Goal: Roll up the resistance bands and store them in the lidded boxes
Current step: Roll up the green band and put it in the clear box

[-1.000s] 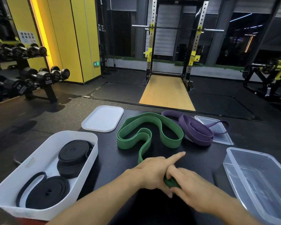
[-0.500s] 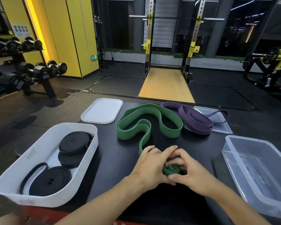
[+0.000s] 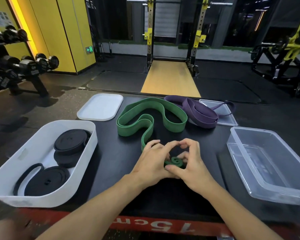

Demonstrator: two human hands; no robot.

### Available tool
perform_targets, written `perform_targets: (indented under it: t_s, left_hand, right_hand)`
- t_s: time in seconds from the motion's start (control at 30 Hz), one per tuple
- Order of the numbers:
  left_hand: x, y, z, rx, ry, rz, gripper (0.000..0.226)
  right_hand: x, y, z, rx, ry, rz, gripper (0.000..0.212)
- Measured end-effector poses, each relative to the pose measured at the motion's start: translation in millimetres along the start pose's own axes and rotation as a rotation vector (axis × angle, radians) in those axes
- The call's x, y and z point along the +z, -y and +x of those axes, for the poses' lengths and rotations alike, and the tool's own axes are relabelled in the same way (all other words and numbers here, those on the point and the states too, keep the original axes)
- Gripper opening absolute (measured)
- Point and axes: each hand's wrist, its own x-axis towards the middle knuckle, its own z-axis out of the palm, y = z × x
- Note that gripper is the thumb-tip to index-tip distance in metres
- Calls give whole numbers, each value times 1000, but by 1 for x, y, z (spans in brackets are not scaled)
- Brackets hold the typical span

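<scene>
Two hands meet at the desk's [image 3: 121, 163] centre: the left hand [image 3: 151, 165] and right hand [image 3: 193, 168] curl their fingers [image 3: 194, 146] round a small flat spiral [image 3: 176, 161] at the near end of the green band [image 3: 151, 116]. From there the matte rubber strap runs toward 12 o'clock, then snakes in loose loops. At 9 o'clock a white box [image 3: 42, 134] holds two black rolls [image 3: 70, 139]; a clear box [image 3: 270, 163] stands at 3 o'clock.
</scene>
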Motion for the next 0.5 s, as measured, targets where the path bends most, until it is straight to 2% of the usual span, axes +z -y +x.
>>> perform_targets:
  t_s: [0.1, 0.17, 0.27, 0.5]
  left_hand:
    - [4, 3, -4, 19, -30, -2, 67]
    - [7, 6, -5, 15, -45, -13, 59]
    - [9, 7, -5, 11, -65, -13, 65]
    - [13, 13, -2, 43, -65, -6, 65]
  right_hand:
    - [-3, 3, 0, 40, 34, -77, 61]
    - [-8, 13, 3, 33, 81, -360, 45]
    - [-19, 23, 10, 1, 125, -676, 55]
    - [-30, 29, 24, -176, 373, -811, 46]
